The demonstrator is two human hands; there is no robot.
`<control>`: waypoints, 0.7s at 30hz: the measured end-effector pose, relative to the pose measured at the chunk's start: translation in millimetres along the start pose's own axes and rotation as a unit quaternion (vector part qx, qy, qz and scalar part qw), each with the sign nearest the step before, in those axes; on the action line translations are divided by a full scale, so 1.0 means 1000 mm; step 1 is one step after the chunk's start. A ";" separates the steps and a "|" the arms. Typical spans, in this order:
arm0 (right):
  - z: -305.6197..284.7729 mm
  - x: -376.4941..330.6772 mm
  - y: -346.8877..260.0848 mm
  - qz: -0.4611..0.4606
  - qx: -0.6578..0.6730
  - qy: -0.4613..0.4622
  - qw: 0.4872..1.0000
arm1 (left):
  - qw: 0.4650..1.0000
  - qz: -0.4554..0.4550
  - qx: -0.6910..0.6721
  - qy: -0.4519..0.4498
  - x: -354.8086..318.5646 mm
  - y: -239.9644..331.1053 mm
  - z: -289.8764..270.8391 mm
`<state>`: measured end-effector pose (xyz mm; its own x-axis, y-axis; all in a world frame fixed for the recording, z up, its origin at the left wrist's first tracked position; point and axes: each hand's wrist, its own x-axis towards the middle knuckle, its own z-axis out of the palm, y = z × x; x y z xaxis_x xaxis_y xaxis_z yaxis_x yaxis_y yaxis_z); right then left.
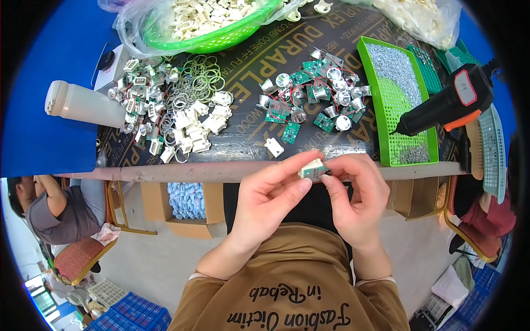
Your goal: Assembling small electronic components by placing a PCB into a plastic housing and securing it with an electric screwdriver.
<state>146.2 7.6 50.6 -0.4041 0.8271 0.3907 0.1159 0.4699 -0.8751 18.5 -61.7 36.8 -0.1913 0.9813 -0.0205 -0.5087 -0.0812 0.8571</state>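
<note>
Just past the table's near edge, my left hand pinches a small white plastic housing with a green circuit board between thumb and fingertips. The fingers of my right hand are closed at the right side of that same piece; its fingertips partly cover the board. Straight ahead on the tabletop lies a single white housing. Beyond it spreads a pile of green circuit boards with silver reflector cups and thin red wires. Left of these sits a heap of white housings.
A green tray holds small screws, with a black electric screwdriver over it. Metal rings, assembled units, a white bottle and a green basket occupy the left. Other people sit on both sides.
</note>
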 end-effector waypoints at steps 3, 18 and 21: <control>0.001 -0.001 0.000 0.003 -0.008 -0.004 1.000 | 1.000 0.005 0.018 0.010 0.000 0.000 -0.001; -0.001 -0.007 -0.003 0.081 0.114 -0.034 0.990 | 0.997 0.069 0.029 0.029 0.001 -0.005 -0.005; -0.003 -0.005 0.002 0.116 0.195 -0.038 0.973 | 0.997 0.072 0.031 0.027 0.000 -0.002 -0.002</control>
<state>151.1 4.9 47.6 -0.4764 0.8645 0.1599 -0.1350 0.1078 -0.9850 18.1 -62.0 34.6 -0.3040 0.9493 0.0800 -0.4196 -0.2088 0.8834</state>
